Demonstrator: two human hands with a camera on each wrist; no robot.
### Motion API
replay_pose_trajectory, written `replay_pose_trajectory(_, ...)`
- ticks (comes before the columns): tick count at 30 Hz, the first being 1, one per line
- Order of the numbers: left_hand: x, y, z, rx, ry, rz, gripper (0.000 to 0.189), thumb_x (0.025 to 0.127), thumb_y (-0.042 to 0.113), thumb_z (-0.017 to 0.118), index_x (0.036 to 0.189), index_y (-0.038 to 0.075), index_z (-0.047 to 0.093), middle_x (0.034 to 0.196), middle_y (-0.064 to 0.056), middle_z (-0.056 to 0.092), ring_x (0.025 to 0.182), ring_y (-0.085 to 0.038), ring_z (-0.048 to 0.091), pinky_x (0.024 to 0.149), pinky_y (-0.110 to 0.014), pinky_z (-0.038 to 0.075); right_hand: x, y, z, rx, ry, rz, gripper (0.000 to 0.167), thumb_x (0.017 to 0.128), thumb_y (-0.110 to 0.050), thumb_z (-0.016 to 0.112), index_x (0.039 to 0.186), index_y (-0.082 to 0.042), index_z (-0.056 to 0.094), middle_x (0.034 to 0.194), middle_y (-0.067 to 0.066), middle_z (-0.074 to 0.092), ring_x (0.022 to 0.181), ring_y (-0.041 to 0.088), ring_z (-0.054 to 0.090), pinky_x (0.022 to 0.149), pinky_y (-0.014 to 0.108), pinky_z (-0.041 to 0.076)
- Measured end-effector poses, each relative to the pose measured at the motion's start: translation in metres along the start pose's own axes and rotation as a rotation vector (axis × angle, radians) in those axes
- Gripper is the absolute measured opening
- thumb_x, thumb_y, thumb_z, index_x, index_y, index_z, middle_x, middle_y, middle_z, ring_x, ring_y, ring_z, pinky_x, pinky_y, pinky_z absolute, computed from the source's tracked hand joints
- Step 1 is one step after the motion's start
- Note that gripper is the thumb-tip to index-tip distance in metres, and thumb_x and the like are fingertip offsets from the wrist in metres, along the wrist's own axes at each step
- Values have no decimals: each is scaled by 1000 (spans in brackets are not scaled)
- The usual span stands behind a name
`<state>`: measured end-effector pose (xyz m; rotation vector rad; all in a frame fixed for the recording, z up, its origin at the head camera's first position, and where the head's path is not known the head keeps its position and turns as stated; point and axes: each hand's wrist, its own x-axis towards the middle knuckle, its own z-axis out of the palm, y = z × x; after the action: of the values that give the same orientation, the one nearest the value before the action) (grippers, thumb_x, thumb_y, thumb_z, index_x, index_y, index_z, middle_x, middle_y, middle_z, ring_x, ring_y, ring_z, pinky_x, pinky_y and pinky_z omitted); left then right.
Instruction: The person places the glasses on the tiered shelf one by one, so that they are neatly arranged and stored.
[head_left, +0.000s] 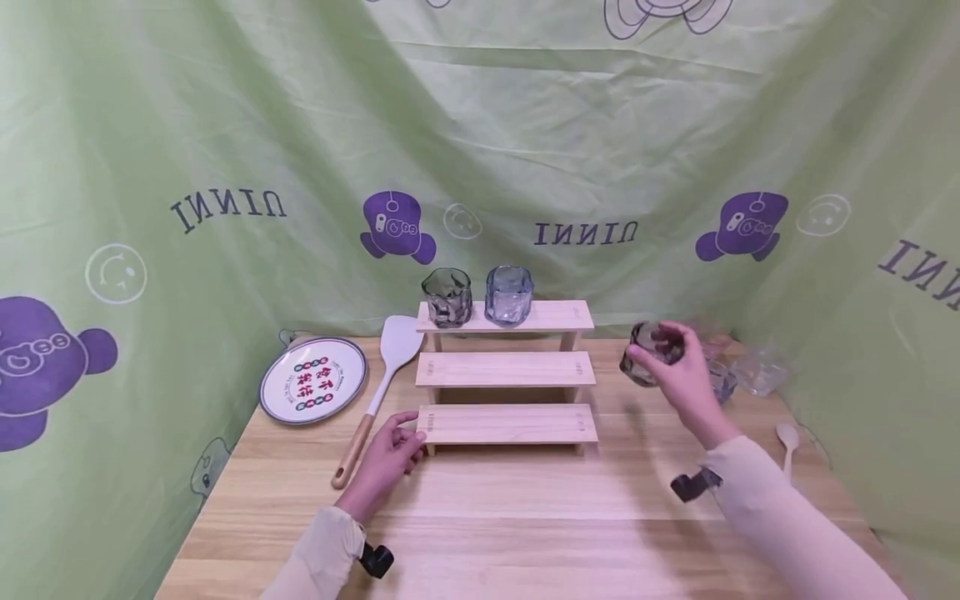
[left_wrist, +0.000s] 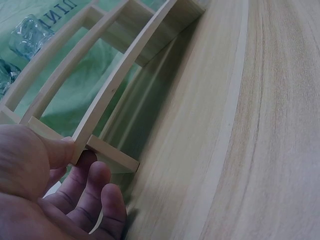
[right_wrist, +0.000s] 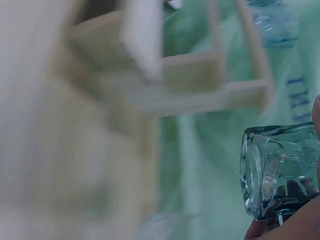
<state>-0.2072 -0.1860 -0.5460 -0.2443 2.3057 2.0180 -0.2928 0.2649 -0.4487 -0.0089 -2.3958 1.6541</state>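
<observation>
Smoky glass gripped by right hand (base clear only in right-wrist view); left hand pinches shelf corner.

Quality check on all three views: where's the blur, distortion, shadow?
Head: mostly crisp, but the clear glass beyond the right hand smears; soft shadow on the table. Left wrist: rack looks bowed, dark shadow beneath. Right wrist: rack and table heavily blurred, held glass fairly sharp.

You can read INNIU repeated across the green cloth; your white plate bears red Chinese characters, too small to make out.
</observation>
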Motion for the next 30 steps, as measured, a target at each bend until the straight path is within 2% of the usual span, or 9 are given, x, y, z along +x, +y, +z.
replay_pose_trajectory(3,-1,0,-1,-12,4,2,46,99,6,65,142,5,50,94,-18,63,74,-26,61,58,-28,52,16,-27,12,25,-32,-51,87,86,-37,82,151,-5,34,137,17,48,121,27,48,102,38,47)
replay_pose_trajectory(7,-1,1,-1,-28,-13,7,47,98,8,66,143,5,50,97,-18,63,78,-27,62,60,-29,53,33,-53,30,46,-64,-103,84,85,-35,84,148,-5,36,135,17,49,118,27,48,100,33,47)
replay_pose_trajectory(10,-1,0,-1,-27,-12,14,47,98,9,66,143,5,50,96,-18,63,77,-26,62,60,-29,53,43,-63,46,77,-84,-124,82,86,-33,84,147,-4,37,133,16,49,118,26,48,98,29,47)
replay_pose_trajectory(17,0,-3,3,-29,-5,21,46,99,8,64,143,6,50,95,-15,62,75,-24,61,58,-27,51,62,-67,79,147,-135,-136,80,86,-29,84,145,-3,37,135,20,47,121,31,46,102,35,44)
replay_pose_trajectory(25,0,-4,3,-23,15,14,44,100,7,63,142,7,51,95,-15,62,73,-24,60,57,-27,50,74,-70,97,124,-161,-139,87,84,-36,85,147,-2,35,135,17,49,122,30,48,108,41,42)
replay_pose_trajectory(30,-1,-2,1,-40,6,1,45,100,8,64,143,7,50,99,-15,60,76,-24,60,58,-29,52,76,-70,101,125,-162,-122,85,85,-33,85,147,-3,36,135,16,49,123,30,47,109,42,40)
